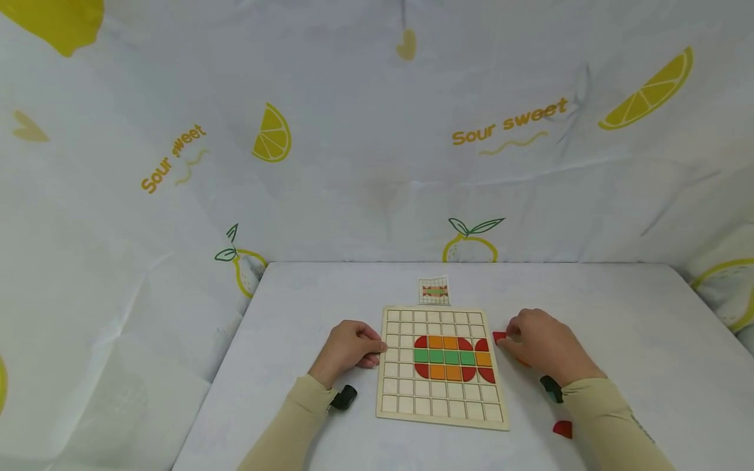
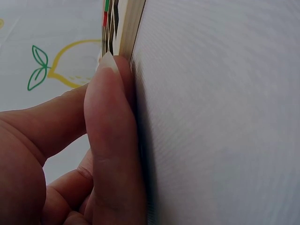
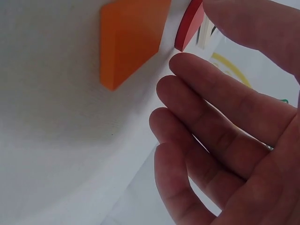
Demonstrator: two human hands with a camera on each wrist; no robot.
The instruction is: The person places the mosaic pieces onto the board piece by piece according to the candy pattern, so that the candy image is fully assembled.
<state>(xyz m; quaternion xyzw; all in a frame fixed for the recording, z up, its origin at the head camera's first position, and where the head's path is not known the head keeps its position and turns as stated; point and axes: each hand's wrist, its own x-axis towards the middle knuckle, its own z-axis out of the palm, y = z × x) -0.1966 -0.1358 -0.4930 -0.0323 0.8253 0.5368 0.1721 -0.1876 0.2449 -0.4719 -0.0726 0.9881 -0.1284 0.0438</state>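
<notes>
My left hand [image 1: 352, 345] pinches the left edge of a pale wooden grid board [image 1: 406, 407] between thumb and index finger; the left wrist view shows the fingertips at the board's edge [image 2: 133, 23]. Green, orange and red pieces [image 1: 436, 356] fill several cells in its middle and right. Beyond its right edge, my right hand [image 1: 544, 343] is over the table, fingers loosely bent and spread from the thumb. The thumb tip is at a red piece [image 3: 190, 26]; whether it touches cannot be told. An orange piece [image 3: 133, 40] lies beside it, mostly hidden in the head view.
A small pattern card [image 1: 433, 290] lies just behind the board, showing a similar coloured figure on a grid. One red rounded piece [image 1: 563, 429] lies near my right forearm. A white cloth printed with lemons [image 1: 377, 163] hangs behind the white table [image 1: 318, 294].
</notes>
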